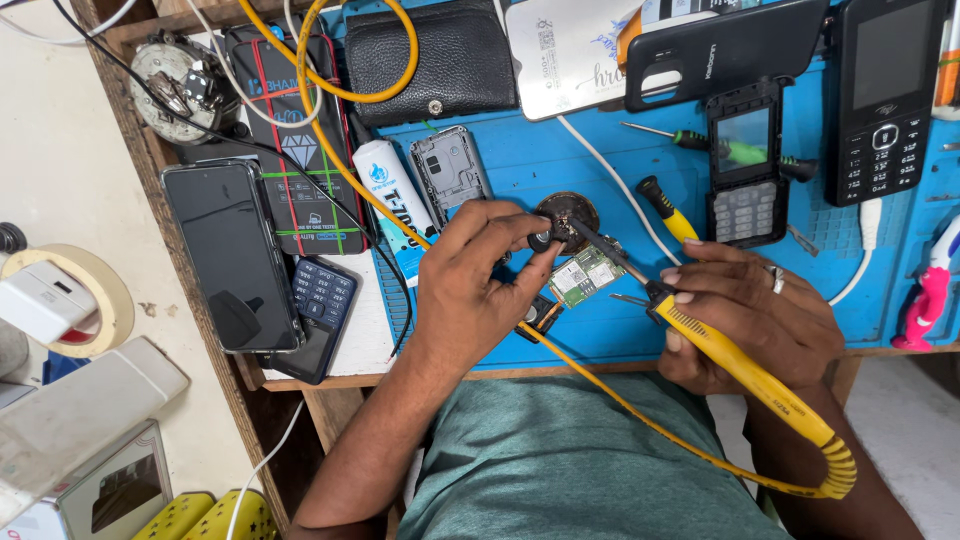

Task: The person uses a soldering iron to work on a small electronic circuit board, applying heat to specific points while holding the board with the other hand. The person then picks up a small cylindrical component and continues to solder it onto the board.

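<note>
Blue work mat [560, 170] covered the wooden bench, cluttered with phone parts. A large black smartphone [232, 255] lay face up off the mat's left edge, well apart from the hands. A black keypad phone [886, 95] lay at upper right; an opened keypad handset [745, 165] sat left of it.

Right hand [755, 315] was wrapped around the yellow soldering iron [740, 370], fingers pressed together along the handle, a ring on one finger. The iron's dark tip reached up-left, ending at a small round tin [567, 218].

Left hand [470, 290] was curled, thumb and forefinger pinching a small dark part [541, 240] just beside the tin, near the tip.

Small green circuit board [585, 274] lay on the mat between the two hands, just below the iron's shaft.
</note>
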